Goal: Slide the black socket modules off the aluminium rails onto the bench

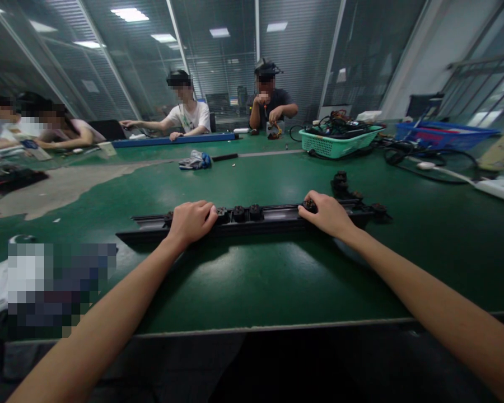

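A long black channel rail (pixel 273 225) lies across the table in front of me, with several small black socket-like modules (pixel 239 213) seated in its groove. My left hand (pixel 192 220) is wrapped over the rail's left part, thumb beside a module. Further right, my right hand (pixel 325 212) curls its thumb and fingers round another black module (pixel 309 206) at the groove. Between that module and the ones in the middle, a stretch of bare channel shows. More black modules (pixel 340 182) stand on the table behind the rail's right end, and one (pixel 378 210) sits just past that end.
The green table's (pixel 252 328) front edge runs close to me. A green basket (pixel 340 144) of cables and a blue basket (pixel 441 134) stand back right, near loose cables. Gloves (pixel 195 160) and a black bar (pixel 225 157) lie mid-table. Several people sit at the far side and left.
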`<state>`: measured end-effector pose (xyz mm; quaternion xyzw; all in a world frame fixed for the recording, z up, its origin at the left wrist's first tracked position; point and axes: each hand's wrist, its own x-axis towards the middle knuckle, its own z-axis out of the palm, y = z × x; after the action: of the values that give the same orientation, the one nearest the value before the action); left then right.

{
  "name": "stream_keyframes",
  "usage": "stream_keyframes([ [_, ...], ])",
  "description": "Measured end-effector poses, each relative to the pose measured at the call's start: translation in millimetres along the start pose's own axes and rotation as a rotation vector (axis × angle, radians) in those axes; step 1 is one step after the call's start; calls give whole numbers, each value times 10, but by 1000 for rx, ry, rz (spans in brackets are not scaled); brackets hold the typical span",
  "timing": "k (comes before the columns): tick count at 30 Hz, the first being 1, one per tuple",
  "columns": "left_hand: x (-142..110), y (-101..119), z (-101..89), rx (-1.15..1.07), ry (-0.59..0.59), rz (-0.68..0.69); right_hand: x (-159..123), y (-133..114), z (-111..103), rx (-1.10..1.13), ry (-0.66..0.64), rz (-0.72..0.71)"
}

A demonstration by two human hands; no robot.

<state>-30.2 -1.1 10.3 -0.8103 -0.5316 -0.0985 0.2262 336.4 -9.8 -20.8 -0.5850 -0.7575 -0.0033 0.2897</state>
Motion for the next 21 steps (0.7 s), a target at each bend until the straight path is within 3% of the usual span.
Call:
stream_keyframes([
  [10,3,9,-5,1,-8,-6,0,22,-32,11,18,-9],
  [21,-2,10,-13,-5,0,3,17,80,-111,-33,4,70],
])
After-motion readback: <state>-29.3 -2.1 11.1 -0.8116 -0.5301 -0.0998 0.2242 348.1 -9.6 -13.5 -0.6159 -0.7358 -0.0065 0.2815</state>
